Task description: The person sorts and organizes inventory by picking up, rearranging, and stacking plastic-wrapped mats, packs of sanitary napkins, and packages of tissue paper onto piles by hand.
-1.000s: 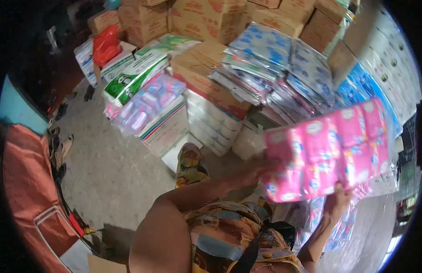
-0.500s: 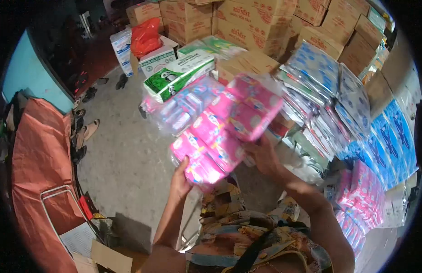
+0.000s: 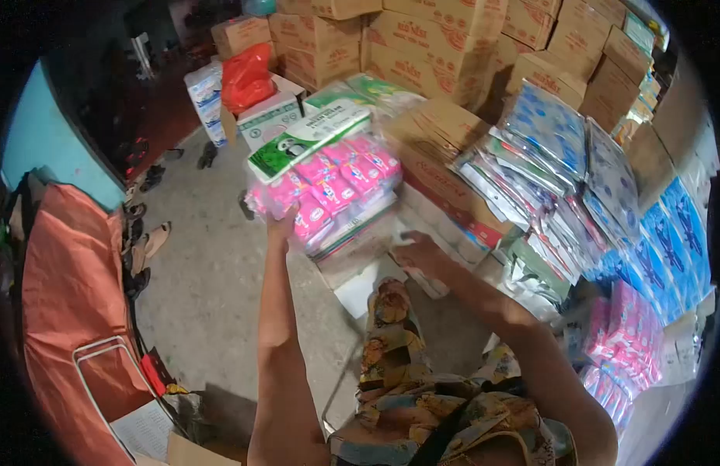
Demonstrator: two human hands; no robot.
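Note:
A clear-wrapped bundle of small pink packets (image 3: 348, 175) lies on a low stack of goods, right in front of a green and white panda-print pack (image 3: 309, 144). My left hand (image 3: 282, 224) is at the bundle's near left corner, its fingers closed on the wrapping. To the right of the stack, my right hand (image 3: 416, 252) is apart from the bundle, fingers stretched out and holding nothing. Beyond that hand sits a cardboard carton (image 3: 445, 186) with red print.
Brown cartons (image 3: 422, 54) are piled at the back. Flat plastic-wrapped packages (image 3: 542, 132) are heaped on the right, near more pink packs (image 3: 624, 330). A red bag (image 3: 247, 78) tops a box. Shoes (image 3: 154, 233) and an orange sheet (image 3: 68, 311) are at left.
The pink bundle has gone from both hands, held up in front of me, down and away onto the stack. My right hand has come off it; my left hand has moved forward with it.

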